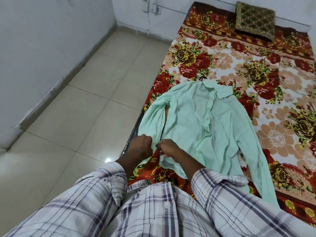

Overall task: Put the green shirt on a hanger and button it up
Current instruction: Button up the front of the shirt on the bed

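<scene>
Your left hand is curled at the shirt sleeve end; can't tell if it grips. Your right hand pinches the hem. Shirt lies flat on the sheet, long axis running away from you: hem near, collar far. Cushion beyond.

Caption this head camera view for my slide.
Left hand and right hand grip the pale green shirt on a red floral bedspread.
</scene>
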